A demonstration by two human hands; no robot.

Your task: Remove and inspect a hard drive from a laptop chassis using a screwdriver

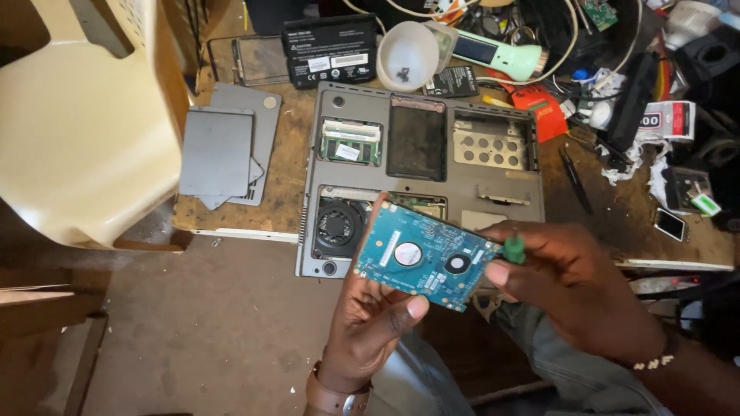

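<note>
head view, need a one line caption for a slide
Left hand holds a blue hard drive circuit-side up, right hand grips a green-handled tool, above an opened laptop.

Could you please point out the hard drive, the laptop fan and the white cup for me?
hard drive (420,258), head view, on its blue circuit board.
laptop fan (338,226), head view, on its hub.
white cup (407,55), head view, on its inner wall.

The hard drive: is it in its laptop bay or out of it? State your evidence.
Out. The left hand holds the hard drive above the laptop, circuit side up; the drive bay lies empty.
</note>
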